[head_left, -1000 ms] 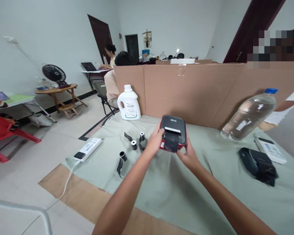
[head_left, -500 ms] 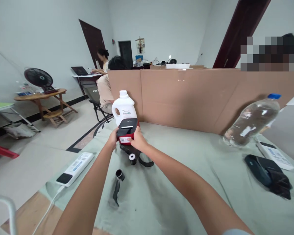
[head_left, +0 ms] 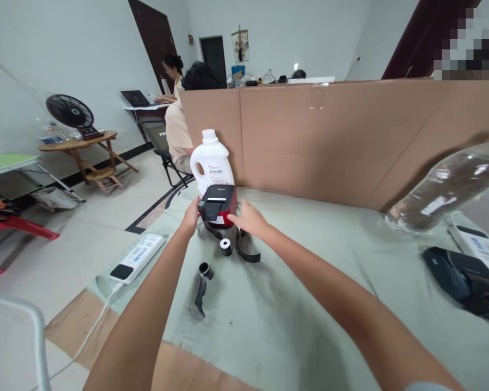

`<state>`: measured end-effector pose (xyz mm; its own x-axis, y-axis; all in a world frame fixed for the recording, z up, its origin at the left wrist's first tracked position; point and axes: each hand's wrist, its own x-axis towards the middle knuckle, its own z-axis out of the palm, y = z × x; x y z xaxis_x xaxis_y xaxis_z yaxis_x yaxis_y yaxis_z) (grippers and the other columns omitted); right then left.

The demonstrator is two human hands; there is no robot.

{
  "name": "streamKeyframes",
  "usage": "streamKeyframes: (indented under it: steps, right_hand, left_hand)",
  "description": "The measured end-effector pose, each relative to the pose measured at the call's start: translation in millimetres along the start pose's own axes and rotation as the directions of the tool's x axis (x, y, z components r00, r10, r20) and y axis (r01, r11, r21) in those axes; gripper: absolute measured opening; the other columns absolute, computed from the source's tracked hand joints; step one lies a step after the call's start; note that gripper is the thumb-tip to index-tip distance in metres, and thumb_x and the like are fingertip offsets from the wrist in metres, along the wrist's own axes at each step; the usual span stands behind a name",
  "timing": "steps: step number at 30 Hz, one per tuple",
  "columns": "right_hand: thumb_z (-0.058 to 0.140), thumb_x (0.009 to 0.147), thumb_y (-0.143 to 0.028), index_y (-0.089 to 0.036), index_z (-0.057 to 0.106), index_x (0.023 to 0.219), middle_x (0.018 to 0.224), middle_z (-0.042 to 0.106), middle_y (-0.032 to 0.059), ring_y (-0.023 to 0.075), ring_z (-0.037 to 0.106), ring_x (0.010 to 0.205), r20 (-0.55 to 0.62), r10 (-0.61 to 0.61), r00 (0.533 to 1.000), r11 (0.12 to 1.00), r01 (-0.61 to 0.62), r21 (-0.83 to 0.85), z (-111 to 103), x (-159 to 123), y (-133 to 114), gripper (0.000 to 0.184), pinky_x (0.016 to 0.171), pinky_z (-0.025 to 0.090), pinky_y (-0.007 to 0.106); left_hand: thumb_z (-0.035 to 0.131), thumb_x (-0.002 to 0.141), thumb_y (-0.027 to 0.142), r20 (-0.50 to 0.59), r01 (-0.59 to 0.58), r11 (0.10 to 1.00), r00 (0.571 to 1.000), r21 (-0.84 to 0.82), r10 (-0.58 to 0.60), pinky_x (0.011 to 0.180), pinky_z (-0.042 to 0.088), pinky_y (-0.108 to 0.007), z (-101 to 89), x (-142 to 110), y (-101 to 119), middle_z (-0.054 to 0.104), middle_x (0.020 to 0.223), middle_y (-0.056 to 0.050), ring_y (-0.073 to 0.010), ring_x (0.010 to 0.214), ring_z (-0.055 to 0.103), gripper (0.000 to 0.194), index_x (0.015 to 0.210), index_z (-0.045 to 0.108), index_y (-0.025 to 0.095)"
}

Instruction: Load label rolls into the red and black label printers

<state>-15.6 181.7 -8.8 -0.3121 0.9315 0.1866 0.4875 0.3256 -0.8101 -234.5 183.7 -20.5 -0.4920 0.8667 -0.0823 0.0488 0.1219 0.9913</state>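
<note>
A small red and black label printer (head_left: 218,204) stands on the grey-green cloth (head_left: 293,293), just in front of a white detergent jug (head_left: 211,162). My left hand (head_left: 192,215) rests against the printer's left side, fingers curled on it. My right hand (head_left: 248,218) hovers just right of the printer with fingers apart, touching nothing. Below the printer lie a small white-cored roll (head_left: 225,246) with a loose black ribbon strip (head_left: 248,251), and a second black roll (head_left: 204,270) trailing ribbon.
A cardboard wall (head_left: 334,136) runs along the back of the cloth. A clear water bottle (head_left: 444,190) leans at the right, above a black device (head_left: 460,279) and a white power strip (head_left: 478,247). Another power strip (head_left: 137,256) lies at left. Two people sit behind the wall.
The printer went from mid-cloth to the far left by the jug and was set down. My right hand has let go of it and opened; the left hand stays on it.
</note>
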Motion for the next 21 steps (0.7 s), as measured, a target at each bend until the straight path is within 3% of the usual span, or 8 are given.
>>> streamKeyframes:
  steps: [3,6,9,10,12,16,18,21]
  right_hand:
    - [0.068,0.080,-0.054,-0.021,0.057,0.129,0.133,0.064,0.0189,0.0423,0.058,0.125,-0.144,0.006,0.990,0.987,-0.030,-0.159,-72,-59,39,0.060,0.107,0.042,0.059]
    - [0.057,0.080,-0.071,-0.018,0.059,0.132,0.133,0.063,0.0235,0.0437,0.056,0.128,-0.366,-0.030,0.930,0.934,-0.104,-0.341,-172,-145,101,0.075,0.109,0.040,0.062]
    - [0.043,0.076,-0.089,-0.017,0.062,0.128,0.127,0.060,0.0331,0.0527,0.048,0.133,-0.601,-0.013,0.799,0.782,-0.367,-0.504,-274,-233,165,0.090,0.104,0.034,0.074]
    - [0.044,0.072,-0.092,-0.023,0.064,0.125,0.128,0.057,0.0351,0.0547,0.041,0.137,-0.693,-0.019,0.720,0.733,-0.462,-0.499,-303,-257,184,0.089,0.100,0.032,0.077]
    - [0.061,0.062,-0.091,-0.032,0.067,0.113,0.128,0.054,0.0377,0.0550,0.032,0.142,-0.778,0.049,0.627,0.700,-0.577,-0.421,-344,-292,215,0.078,0.094,0.030,0.078]
    - [0.083,0.041,-0.078,-0.032,0.069,0.101,0.124,0.057,0.0336,0.0634,0.035,0.136,-0.803,0.330,0.497,0.625,-0.752,-0.209,-371,-304,240,0.077,0.096,0.021,0.084]
    - [0.084,0.041,-0.074,-0.029,0.067,0.107,0.130,0.055,0.0306,0.0629,0.037,0.135,-0.785,0.434,0.443,0.605,-0.788,-0.111,-369,-294,235,0.082,0.097,0.024,0.084]
    - [0.084,0.047,-0.069,-0.023,0.064,0.118,0.136,0.051,0.0332,0.0611,0.041,0.133,-0.757,0.515,0.403,0.582,-0.812,-0.037,-364,-282,215,0.087,0.094,0.032,0.079]
  left_hand:
    - [0.046,0.100,0.045,-0.051,-0.115,0.986,0.991,0.121,0.122,0.123,0.032,-0.040,-12.5,-25,-6,0.044,0.161,-0.010,-0.0245,0.150,0.039,0.053,0.145,0.054,0.018]
    - [0.050,0.097,0.045,-0.016,-0.198,0.958,0.979,0.208,0.205,0.127,0.024,-0.038,-24.1,-62,-9,0.042,0.162,-0.011,-0.0249,0.152,0.036,0.056,0.147,0.052,0.018]
    - [0.055,0.093,0.044,0.076,-0.322,0.894,0.946,0.312,0.314,0.120,0.035,-0.039,-28.9,-101,-7,0.056,0.151,-0.011,-0.0272,0.143,0.049,0.056,0.144,0.055,0.019]
    - [0.056,0.092,0.042,0.120,-0.368,0.847,0.929,0.384,0.350,0.118,0.038,-0.040,-28.1,-113,-6,0.061,0.146,-0.010,-0.0277,0.139,0.053,0.056,0.143,0.056,0.020]
    - [0.061,0.088,0.041,0.250,-0.450,0.679,0.892,0.580,0.377,0.116,0.037,-0.042,-22.6,-134,-3,0.069,0.135,-0.009,-0.0295,0.132,0.058,0.053,0.138,0.060,0.024]
    - [0.065,0.085,0.041,0.432,-0.493,0.242,0.863,0.836,0.263,0.114,0.032,-0.046,-2.2,-163,1,0.076,0.121,-0.009,-0.0327,0.119,0.065,0.041,0.124,0.070,0.029]
    - [0.059,0.089,0.041,0.404,-0.446,0.160,0.883,0.881,0.239,0.109,0.035,-0.044,7.2,-170,2,0.078,0.112,-0.010,-0.0311,0.110,0.068,0.038,0.123,0.070,0.028]
    - [0.054,0.091,0.039,0.341,-0.379,0.132,0.909,0.916,0.240,0.103,0.037,-0.040,15.5,-180,6,0.079,0.101,-0.010,-0.0290,0.102,0.071,0.035,0.119,0.069,0.026]
